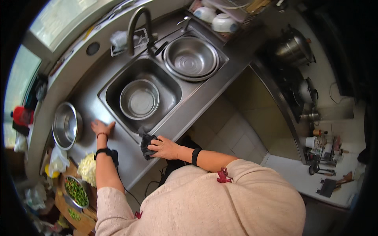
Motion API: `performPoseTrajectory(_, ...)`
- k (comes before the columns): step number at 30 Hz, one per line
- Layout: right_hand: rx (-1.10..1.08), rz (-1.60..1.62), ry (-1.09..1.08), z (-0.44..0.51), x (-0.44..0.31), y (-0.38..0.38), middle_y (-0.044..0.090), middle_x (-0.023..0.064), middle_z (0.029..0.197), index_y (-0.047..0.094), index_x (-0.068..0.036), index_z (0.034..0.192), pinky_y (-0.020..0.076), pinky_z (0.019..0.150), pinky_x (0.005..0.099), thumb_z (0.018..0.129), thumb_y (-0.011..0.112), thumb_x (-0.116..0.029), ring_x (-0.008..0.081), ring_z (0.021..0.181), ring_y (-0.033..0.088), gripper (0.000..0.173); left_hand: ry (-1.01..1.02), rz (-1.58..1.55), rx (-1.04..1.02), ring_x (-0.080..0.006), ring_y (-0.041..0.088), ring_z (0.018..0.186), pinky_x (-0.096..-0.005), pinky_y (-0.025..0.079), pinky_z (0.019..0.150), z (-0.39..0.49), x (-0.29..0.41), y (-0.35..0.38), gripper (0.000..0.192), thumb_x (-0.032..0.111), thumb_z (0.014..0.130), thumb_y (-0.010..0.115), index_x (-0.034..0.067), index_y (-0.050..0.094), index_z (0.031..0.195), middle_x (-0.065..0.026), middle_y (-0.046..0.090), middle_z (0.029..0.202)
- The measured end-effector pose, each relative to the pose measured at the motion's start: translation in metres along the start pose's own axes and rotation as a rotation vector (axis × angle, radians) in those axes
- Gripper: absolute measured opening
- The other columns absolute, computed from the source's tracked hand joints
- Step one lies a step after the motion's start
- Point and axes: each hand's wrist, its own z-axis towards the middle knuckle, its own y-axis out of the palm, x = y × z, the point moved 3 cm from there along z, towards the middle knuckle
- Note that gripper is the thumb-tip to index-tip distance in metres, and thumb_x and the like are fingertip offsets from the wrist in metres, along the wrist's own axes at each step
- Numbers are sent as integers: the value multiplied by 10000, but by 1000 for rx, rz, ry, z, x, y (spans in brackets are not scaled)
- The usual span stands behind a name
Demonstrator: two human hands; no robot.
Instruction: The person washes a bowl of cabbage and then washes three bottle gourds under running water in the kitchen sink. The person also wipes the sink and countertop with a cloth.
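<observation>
My right hand (pixel 164 148) presses a bunched dark cloth (pixel 146 145) onto the steel counter at the near corner of the sink. The fingers of my left hand (pixel 102 128) are spread on the counter (pixel 118 150) left of the sink, with nothing held. A steel basin (pixel 66 126) stands just beyond it, at the wall side. Inside the sink (pixel 169 96) sits a round metal bowl (pixel 139 99). Two nested steel basins (pixel 192 57) rest over the second sink bowl.
A curved faucet (pixel 138 20) rises behind the sink. Lower left are shredded pale vegetables (pixel 87 169), a bowl of chopped green vegetables (pixel 76 191) and a wooden cutting board (pixel 66 206). White bowls (pixel 224 23) sit at the top, and a lidded pot (pixel 292 48) stands on the stove at right.
</observation>
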Motion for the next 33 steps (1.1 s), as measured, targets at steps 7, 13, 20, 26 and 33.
performPoseTrajectory(7, 361, -146, 613, -40, 130, -71, 603, 25, 1014, 734, -232, 866, 425, 917, 441, 746, 604, -85, 273, 1030, 543, 230, -16, -33, 4, -456, 163, 1430, -460, 190, 1174, 5, -3, -1, 1213, 618, 633, 791, -52, 232, 1476, -355, 173, 1513)
performPoseTrajectory(13, 993, 295, 1091, -128, 236, -176, 669, 160, 1023, 707, -46, 1036, 477, 929, 358, 702, 464, 59, 315, 1020, 624, 427, -39, -14, 22, -456, 181, 1422, -469, 213, 1168, 16, -11, 5, 1200, 621, 618, 795, -23, 254, 1473, -346, 178, 1513)
performPoseTrajectory(20, 455, -242, 1446, -206, 338, -214, 477, 202, 1351, 605, -95, 1243, 394, 1024, 506, 744, 641, -175, 417, 1225, 462, 507, 59, -209, 64, -420, 236, 1406, -451, 222, 1161, 8, -8, 22, 869, 451, 776, 751, -49, 404, 1396, -331, 256, 1489)
performPoseTrajectory(26, 371, -372, 1179, -180, 333, -158, 324, 197, 1491, 522, -25, 1326, 203, 1133, 564, 744, 747, -293, 411, 1410, 226, 679, 47, -652, 77, -366, 347, 1361, -421, 245, 1147, -42, 66, 57, 637, 260, 857, 706, -86, 471, 1337, -264, 406, 1431)
performPoseTrajectory(33, 302, -261, 854, -216, 345, -205, 436, 203, 1407, 543, 10, 1253, 315, 1105, 479, 906, 490, -135, 396, 1333, 381, 380, 190, -473, 106, -354, 312, 1391, -407, 249, 1148, -61, 194, 41, 534, 184, 840, 712, -29, 531, 1296, -243, 329, 1489)
